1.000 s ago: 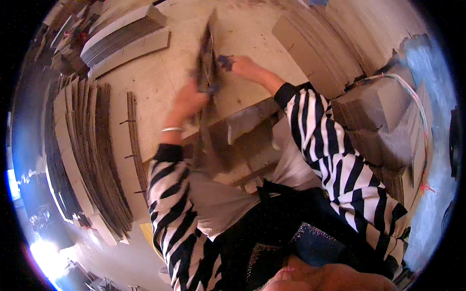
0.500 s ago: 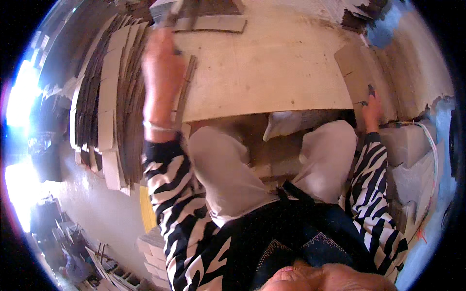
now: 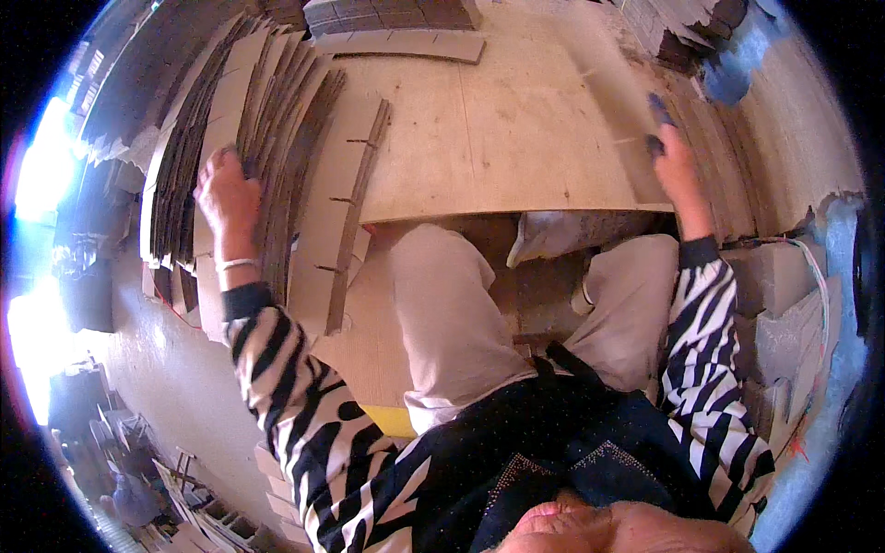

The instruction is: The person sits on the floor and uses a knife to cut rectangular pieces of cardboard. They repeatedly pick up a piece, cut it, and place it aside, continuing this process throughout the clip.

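My left hand (image 3: 228, 198) is over on the left stack (image 3: 286, 120), its fingers bent over the sheets; from here I cannot tell whether they grip one. A pale bracelet (image 3: 238, 264) circles that wrist. Just right of the stack I have a notched sheet (image 3: 324, 184), dark slots along its right-hand edge, lying partly over the near-left corner of the board (image 3: 516, 129). At the far side a strip (image 3: 415, 44) rests in front of the far stack (image 3: 392, 14). Below the board's near edge, a whitish bag (image 3: 558, 235) shows between my knees.

My right hand (image 3: 678, 170) is at the board's right side, thumb and finger spread, both with dark covers. A blurred card (image 3: 613, 92) lies just beside those fingertips; I cannot tell whether they pinch it. The right stack (image 3: 737, 175) is just beyond that hand, and farther right a pale cable (image 3: 816, 263) bends downward.
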The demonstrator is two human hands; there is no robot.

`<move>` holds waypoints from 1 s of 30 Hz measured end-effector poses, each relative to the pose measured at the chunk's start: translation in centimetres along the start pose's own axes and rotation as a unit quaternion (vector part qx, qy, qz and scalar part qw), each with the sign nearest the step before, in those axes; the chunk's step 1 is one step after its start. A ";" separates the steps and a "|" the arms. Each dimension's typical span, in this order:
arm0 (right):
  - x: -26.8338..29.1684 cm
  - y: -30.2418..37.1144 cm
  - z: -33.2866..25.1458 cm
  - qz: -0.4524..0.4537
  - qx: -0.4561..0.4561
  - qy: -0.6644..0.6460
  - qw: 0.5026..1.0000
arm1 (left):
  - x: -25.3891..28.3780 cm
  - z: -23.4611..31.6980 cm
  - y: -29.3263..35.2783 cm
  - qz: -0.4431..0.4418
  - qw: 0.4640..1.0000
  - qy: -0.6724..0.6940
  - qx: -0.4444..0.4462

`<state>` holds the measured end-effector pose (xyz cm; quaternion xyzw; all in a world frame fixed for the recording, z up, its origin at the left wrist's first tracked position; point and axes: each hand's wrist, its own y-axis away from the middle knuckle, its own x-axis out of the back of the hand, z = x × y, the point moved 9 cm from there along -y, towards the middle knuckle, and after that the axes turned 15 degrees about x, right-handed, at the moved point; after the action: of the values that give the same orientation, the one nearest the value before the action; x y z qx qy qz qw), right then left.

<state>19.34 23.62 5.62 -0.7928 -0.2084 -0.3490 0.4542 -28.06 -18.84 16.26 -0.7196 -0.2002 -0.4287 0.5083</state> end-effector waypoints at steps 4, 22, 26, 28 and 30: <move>-7.5 -1.4 -3.0 -0.175 -0.020 0.069 0.982 | -6.7 12.8 5.8 -0.042 0.977 0.191 -0.081; -9.8 0.2 -16.2 -0.084 0.213 -0.064 0.971 | -11.9 21.5 15.6 -0.253 0.898 0.354 -0.068; -11.1 0.5 -15.9 -0.098 0.230 -0.023 0.968 | -14.4 28.3 18.4 -0.444 0.688 0.568 0.078; -12.2 0.6 -14.9 -0.118 0.220 0.002 0.968 | -12.8 28.7 17.3 -0.427 0.726 0.536 0.061; -13.4 0.8 -15.2 -0.141 0.231 0.007 0.963 | -12.0 27.4 17.4 -0.446 0.724 0.520 0.081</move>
<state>5.32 9.92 0.41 -0.6263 -0.3900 -0.3576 0.5725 -10.76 0.66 -6.51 -0.1676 -0.2361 -0.8951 0.3390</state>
